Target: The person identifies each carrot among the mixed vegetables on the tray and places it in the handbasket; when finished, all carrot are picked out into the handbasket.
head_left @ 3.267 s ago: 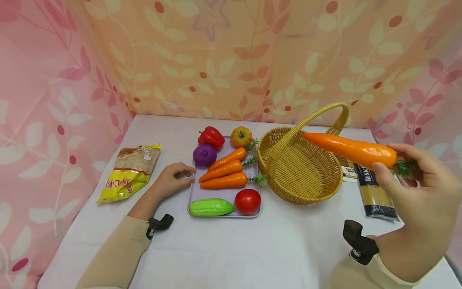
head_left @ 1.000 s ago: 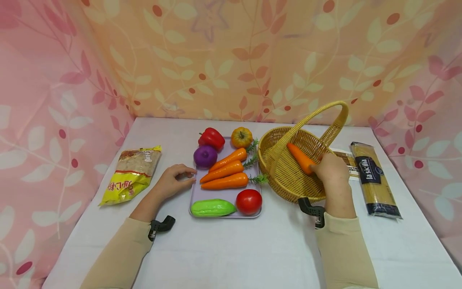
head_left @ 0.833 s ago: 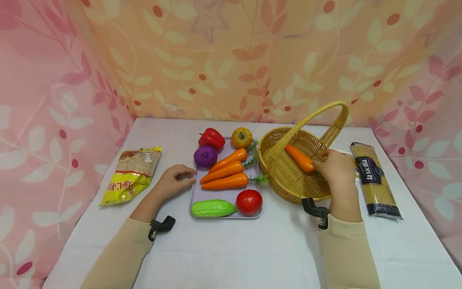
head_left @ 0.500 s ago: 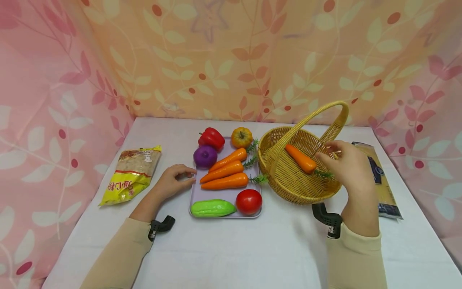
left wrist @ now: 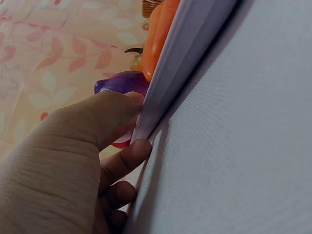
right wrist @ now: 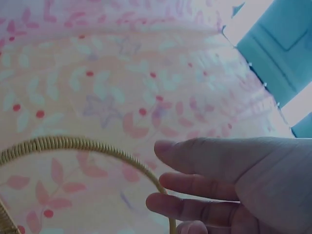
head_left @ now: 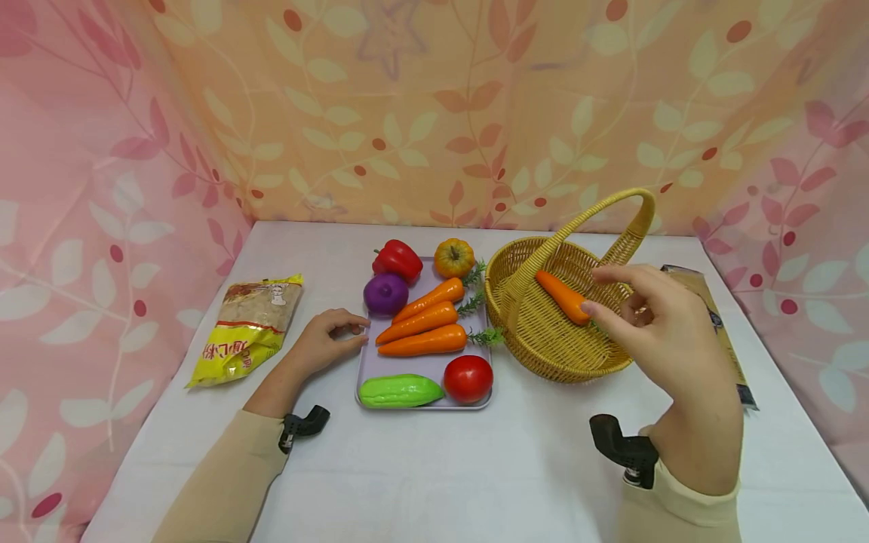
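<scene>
My right hand [head_left: 668,324] hovers over the right side of the wicker basket [head_left: 543,358], thumb and fingers spread apart around nothing. Inside the basket lies one orange carrot [head_left: 560,296], its leafy end hidden behind the thumb. The right wrist view shows my right fingers beside the basket's arched handle [right wrist: 73,143]. On the left, my left hand [head_left: 327,339] rests with its fingertips at the left rim of the lavender tray [head_left: 407,364]. Thumb and forefinger touch that rim in the left wrist view. Three carrots [head_left: 421,320] with green tops lie in the tray.
Also on the tray are a red pepper [head_left: 397,261], a purple onion [head_left: 385,294], a small pumpkin [head_left: 454,258], a tomato [head_left: 468,379] and a green bitter melon [head_left: 399,391]. A yellow bag [head_left: 247,328] lies at left, a pasta packet [head_left: 716,324] at right, partly behind my hand.
My right hand has lowered the carrot into the basket, let go of it and drawn back up to the right. The left hand has stayed at the tray rim.
</scene>
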Available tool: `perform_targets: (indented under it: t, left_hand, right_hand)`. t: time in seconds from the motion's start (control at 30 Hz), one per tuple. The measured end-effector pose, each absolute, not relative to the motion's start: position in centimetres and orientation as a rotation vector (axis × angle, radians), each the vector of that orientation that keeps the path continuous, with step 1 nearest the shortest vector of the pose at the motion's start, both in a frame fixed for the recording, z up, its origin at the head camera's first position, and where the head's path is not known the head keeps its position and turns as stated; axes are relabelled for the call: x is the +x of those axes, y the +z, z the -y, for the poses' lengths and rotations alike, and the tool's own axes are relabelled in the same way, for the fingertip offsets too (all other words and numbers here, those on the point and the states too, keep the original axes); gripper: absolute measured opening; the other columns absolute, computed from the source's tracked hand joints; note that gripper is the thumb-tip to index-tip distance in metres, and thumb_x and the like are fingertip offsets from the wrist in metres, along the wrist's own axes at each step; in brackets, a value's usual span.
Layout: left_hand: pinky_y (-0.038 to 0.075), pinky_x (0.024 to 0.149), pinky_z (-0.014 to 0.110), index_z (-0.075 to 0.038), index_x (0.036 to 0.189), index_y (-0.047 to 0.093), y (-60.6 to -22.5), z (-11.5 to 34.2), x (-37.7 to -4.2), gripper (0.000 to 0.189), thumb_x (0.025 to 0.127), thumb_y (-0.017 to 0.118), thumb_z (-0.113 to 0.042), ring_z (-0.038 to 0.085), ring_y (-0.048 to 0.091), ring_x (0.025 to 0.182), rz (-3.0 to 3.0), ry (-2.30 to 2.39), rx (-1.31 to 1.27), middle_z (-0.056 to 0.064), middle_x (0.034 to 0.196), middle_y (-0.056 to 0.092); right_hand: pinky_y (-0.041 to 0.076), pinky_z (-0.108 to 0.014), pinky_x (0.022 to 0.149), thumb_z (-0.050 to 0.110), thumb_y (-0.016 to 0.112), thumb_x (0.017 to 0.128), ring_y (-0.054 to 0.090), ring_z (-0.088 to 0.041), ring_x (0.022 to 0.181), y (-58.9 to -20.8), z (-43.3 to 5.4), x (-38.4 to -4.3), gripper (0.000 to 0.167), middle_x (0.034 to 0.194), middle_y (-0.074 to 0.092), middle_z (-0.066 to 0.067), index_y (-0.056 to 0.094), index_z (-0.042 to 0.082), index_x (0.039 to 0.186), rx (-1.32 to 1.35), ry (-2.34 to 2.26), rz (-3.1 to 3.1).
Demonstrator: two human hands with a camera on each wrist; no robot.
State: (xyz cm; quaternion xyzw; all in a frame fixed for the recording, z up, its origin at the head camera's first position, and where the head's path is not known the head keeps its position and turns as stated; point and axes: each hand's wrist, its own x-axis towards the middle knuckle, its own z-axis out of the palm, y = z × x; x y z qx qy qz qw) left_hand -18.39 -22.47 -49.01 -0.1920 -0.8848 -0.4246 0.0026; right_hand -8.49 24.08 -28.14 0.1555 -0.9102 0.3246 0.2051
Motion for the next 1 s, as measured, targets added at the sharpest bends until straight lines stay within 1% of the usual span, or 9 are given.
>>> perform_targets:
  t: [0.13,0.23,0.43,0.6,0.7,0.77,0.87,0.93,1.0]
  left_hand:
    - [0.044,0.082,0.036,-0.018,0.115,0.078,-49.0,22.5,-18.4,0.025,0.09,0.081,-0.016,0.02,0.055,0.091,2.775,-1.328,-0.604,-0.006,0.095,0.067]
    - [0.044,0.082,0.037,-0.018,0.115,0.078,-49.0,22.5,-18.4,0.026,0.09,0.081,-0.016,0.02,0.055,0.091,2.779,-1.323,-0.601,-0.006,0.095,0.067]
    - [0.044,0.082,0.037,-0.018,0.115,0.078,-49.0,22.6,-18.4,0.025,0.09,0.081,-0.016,0.02,0.054,0.091,2.79,-1.321,-0.582,-0.006,0.095,0.067]
    - [0.044,0.083,0.037,-0.018,0.115,0.077,-49.0,22.6,-18.3,0.026,0.09,0.081,-0.017,0.02,0.054,0.092,2.793,-1.315,-0.583,-0.006,0.095,0.067]
    - [0.044,0.083,0.037,-0.017,0.116,0.077,-49.0,22.6,-18.3,0.026,0.09,0.081,-0.017,0.021,0.054,0.092,2.79,-1.317,-0.587,-0.005,0.095,0.067]
    - [0.044,0.083,0.037,-0.017,0.116,0.077,-49.0,22.6,-18.3,0.026,0.09,0.081,-0.016,0.02,0.054,0.092,2.79,-1.32,-0.587,-0.006,0.095,0.067]
    - [0.044,0.084,0.037,-0.017,0.116,0.077,-49.0,22.6,-18.2,0.026,0.09,0.081,-0.016,0.02,0.054,0.093,2.788,-1.324,-0.589,-0.005,0.095,0.067]
    - [0.045,0.084,0.038,-0.017,0.116,0.077,-48.9,22.5,-18.2,0.026,0.09,0.081,-0.016,0.02,0.055,0.093,2.791,-1.323,-0.585,-0.006,0.096,0.067]
    - [0.045,0.084,0.038,-0.017,0.115,0.077,-48.9,22.4,-18.2,0.026,0.09,0.08,-0.016,0.02,0.055,0.093,2.792,-1.326,-0.586,-0.005,0.096,0.067]
  right_hand:
    - [0.036,-0.022,0.058,0.003,0.086,0.082,0.045,-0.011,0.07,-27.9,-22.4,-7.9,0.043,0.095,0.059,0.006,0.072,0.013,0.121,0.593,0.968,2.51]
    - [0.038,-0.023,0.058,0.004,0.086,0.082,0.046,-0.011,0.069,-28.2,-21.0,-8.1,0.041,0.096,0.059,0.008,0.072,0.013,0.12,0.72,1.001,2.531]
    - [0.042,-0.025,0.057,0.017,0.086,0.086,0.049,-0.01,0.069,-29.9,-17.8,-9.1,0.038,0.097,0.06,0.01,0.072,0.017,0.121,0.906,1.024,2.64]
    - [0.045,-0.027,0.06,0.028,0.082,0.09,0.052,-0.013,0.07,-32.0,-15.1,-10.3,0.037,0.101,0.061,0.01,0.07,0.019,0.124,0.973,1.04,2.814]
    - [0.05,-0.03,0.069,0.03,0.08,0.091,0.057,-0.016,0.079,-33.7,-13.9,-11.3,0.037,0.109,0.064,0.006,0.07,0.017,0.124,1.001,1.02,2.887]
    - [0.052,-0.034,0.079,0.03,0.079,0.092,0.061,-0.019,0.09,-34.8,-13.3,-12.0,0.038,0.115,0.067,0.0,0.07,0.014,0.124,1.007,1.025,2.921]
    - [0.052,-0.041,0.092,0.03,0.078,0.093,0.062,-0.025,0.106,-36.5,-12.6,-13.0,0.04,0.122,0.067,-0.009,0.069,0.008,0.126,0.98,1.027,2.974]
    - [0.05,-0.044,0.097,0.029,0.076,0.095,0.062,-0.028,0.112,-37.5,-12.3,-13.5,0.041,0.124,0.066,-0.013,0.068,0.004,0.127,0.951,1.002,3.011]
    - [0.049,-0.045,0.1,0.028,0.074,0.097,0.061,-0.029,0.115,-38.4,-12.1,-14.0,0.042,0.125,0.065,-0.014,0.067,0.003,0.129,0.909,0.952,3.043]
